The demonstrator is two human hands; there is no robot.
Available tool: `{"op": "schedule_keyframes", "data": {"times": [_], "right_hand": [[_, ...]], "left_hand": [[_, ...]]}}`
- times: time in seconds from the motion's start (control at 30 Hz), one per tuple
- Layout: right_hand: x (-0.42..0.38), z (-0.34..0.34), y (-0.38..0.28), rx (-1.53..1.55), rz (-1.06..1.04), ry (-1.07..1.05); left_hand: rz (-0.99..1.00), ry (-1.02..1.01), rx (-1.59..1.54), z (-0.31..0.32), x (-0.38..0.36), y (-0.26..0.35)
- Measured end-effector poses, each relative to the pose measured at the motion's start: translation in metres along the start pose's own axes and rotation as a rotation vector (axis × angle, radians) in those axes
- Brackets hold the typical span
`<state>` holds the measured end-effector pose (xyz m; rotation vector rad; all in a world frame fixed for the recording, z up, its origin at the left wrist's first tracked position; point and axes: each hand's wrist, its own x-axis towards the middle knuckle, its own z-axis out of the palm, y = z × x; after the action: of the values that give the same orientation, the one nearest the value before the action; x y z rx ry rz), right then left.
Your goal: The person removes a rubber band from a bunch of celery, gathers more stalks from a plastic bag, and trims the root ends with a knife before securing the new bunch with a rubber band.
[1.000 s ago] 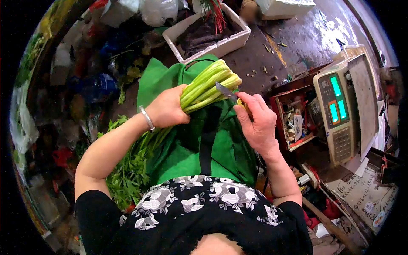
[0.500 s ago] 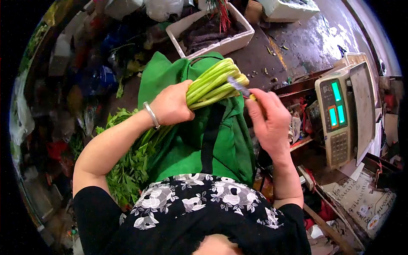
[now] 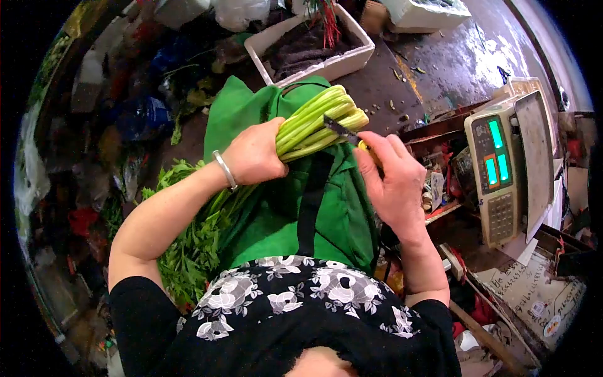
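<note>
A bunch of celery (image 3: 314, 122) lies across my lap, its pale root ends pointing up and right. My left hand (image 3: 256, 151) is wrapped round the stalks, and the leafy tops (image 3: 191, 245) trail down past my left forearm. In my right hand (image 3: 392, 176) is a small knife (image 3: 342, 130) with a yellow handle, mostly hidden by the fingers. Its dark blade overlaps the stalks near their root ends. Beneath the celery a green apron (image 3: 276, 226) with a black strap covers my lap.
A white foam box (image 3: 308, 74) with dark contents stands ahead of me. To the right is a scale (image 3: 496, 182) with lit displays, beside a cluttered shelf. Trimmings lie on the floor (image 3: 433, 69). Bags and leaves crowd the left side.
The knife in my right hand has shifted left, its blade now further over the stalks. My left hand and the celery have stayed put.
</note>
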<state>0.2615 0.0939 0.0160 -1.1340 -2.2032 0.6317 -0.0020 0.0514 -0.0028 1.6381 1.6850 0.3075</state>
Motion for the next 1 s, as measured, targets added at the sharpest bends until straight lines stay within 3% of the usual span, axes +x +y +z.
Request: {"op": "schedule_keyframes", "data": {"times": [0.5, 0.93, 1.0], "right_hand": [[0.001, 0.0, 0.004, 0.022, 0.027, -0.004], [0.001, 0.009, 0.017, -0.097, 0.049, 0.159], [0.001, 0.008, 0.018, 0.015, 0.097, 0.137]], "left_hand": [[-0.015, -0.011, -0.026, -0.002, -0.001, 0.003], [-0.02, -0.016, -0.045, -0.003, -0.001, 0.004], [-0.009, -0.013, -0.044, -0.002, 0.0, 0.001]]}}
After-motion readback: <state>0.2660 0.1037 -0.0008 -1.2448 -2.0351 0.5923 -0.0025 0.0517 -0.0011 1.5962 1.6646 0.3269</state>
